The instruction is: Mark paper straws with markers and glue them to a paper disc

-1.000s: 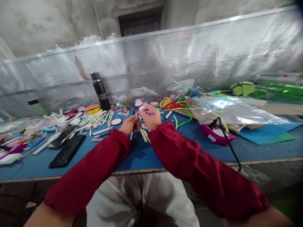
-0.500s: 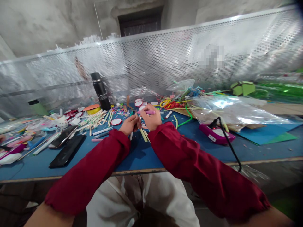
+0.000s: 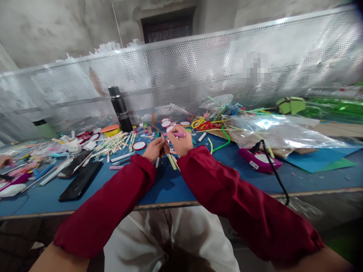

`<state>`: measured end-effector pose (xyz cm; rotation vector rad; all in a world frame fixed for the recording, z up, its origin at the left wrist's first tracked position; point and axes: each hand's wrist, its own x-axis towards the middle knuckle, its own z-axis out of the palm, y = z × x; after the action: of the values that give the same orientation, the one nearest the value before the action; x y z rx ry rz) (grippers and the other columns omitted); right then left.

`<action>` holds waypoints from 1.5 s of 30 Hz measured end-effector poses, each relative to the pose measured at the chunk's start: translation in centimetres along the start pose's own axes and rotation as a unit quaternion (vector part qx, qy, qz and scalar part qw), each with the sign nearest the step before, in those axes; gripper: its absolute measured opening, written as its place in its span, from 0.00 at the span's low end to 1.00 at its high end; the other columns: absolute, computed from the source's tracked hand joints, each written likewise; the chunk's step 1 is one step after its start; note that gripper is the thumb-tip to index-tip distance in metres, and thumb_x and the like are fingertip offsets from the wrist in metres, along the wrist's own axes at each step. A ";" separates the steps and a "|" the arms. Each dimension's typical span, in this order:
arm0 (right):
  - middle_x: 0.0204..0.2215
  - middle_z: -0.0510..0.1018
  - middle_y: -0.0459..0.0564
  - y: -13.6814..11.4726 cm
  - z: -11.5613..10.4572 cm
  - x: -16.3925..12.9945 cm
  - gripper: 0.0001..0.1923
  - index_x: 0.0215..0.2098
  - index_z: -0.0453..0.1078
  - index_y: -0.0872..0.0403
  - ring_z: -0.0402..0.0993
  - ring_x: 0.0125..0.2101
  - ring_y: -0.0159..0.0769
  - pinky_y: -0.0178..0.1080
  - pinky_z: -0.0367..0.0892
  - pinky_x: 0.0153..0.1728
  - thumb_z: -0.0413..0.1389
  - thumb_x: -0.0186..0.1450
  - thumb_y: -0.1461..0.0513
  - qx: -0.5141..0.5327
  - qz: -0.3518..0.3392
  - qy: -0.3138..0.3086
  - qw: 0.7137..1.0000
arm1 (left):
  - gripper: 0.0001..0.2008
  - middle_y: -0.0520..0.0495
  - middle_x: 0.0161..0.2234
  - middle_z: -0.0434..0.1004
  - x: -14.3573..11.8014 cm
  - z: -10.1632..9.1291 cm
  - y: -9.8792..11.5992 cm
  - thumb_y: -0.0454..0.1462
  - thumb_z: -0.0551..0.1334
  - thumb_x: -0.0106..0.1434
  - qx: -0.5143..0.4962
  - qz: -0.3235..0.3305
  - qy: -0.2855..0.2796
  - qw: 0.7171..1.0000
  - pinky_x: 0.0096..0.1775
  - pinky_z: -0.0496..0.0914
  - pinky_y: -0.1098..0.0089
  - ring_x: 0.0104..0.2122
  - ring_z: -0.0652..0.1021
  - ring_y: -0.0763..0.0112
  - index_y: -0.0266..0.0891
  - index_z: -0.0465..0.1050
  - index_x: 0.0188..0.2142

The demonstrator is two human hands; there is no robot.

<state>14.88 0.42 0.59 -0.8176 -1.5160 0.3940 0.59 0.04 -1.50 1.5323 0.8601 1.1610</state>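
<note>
My right hand point(image 3: 183, 142) is closed around a pink-purple marker point(image 3: 179, 134), which points left toward my other hand. Facing it, my left hand point(image 3: 155, 148) has its fingers pinched together around something small that I cannot make out. Both hands are just above the blue tabletop point(image 3: 166, 192), with their fingertips close together. Pale yellow strips point(image 3: 172, 162) lie under and between them. Left of my left hand are a white pen point(image 3: 122, 157) and a light purple marker point(image 3: 115, 167). A red-rimmed white lid point(image 3: 139, 146) lies behind it.
A black bottle point(image 3: 121, 109) stands behind wooden sticks point(image 3: 115, 146). Two phones, one a black phone point(image 3: 81, 182), lie at left. A purple power strip point(image 3: 259, 160) with a black cord and a clear plastic bag point(image 3: 272, 130) are at right. Another person's hand point(image 3: 5, 161) shows at far left.
The other person's hand at the far left has come further into view. My own hands and the marker have barely moved.
</note>
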 end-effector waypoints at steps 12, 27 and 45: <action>0.22 0.71 0.41 -0.1 0.0 0.0 0.07 0.23 0.63 0.49 0.67 0.25 0.33 0.37 0.60 0.29 0.52 0.59 0.61 -0.003 -0.003 0.011 1.000 | 0.20 0.53 0.19 0.72 0.2 -0.3 -0.4 0.54 0.63 0.61 0.005 0.003 -0.004 1.000 0.16 0.52 0.73 0.12 0.64 0.78 0.39 0.66 0.31; 0.22 0.71 0.42 0.0 0.0 -0.1 0.07 0.23 0.63 0.49 0.67 0.26 0.33 0.37 0.61 0.30 0.52 0.59 0.62 0.005 -0.001 0.016 1.000 | 0.19 0.52 0.19 0.73 0.2 -0.3 -0.4 0.53 0.63 0.62 0.002 0.000 0.005 1.000 0.17 0.52 0.73 0.12 0.64 0.77 0.39 0.66 0.31; 0.21 0.70 0.41 0.0 0.0 -0.1 0.07 0.23 0.63 0.50 0.64 0.24 0.32 0.36 0.59 0.28 0.53 0.59 0.61 0.010 -0.010 0.007 1.000 | 0.19 0.52 0.18 0.71 -0.2 0.2 0.3 0.51 0.63 0.62 0.004 0.002 0.002 1.000 0.17 0.52 0.73 0.12 0.64 0.78 0.39 0.66 0.29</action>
<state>14.83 0.38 0.56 -0.7874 -1.5044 0.3863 0.72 -0.23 -1.27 1.5392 0.8672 1.1649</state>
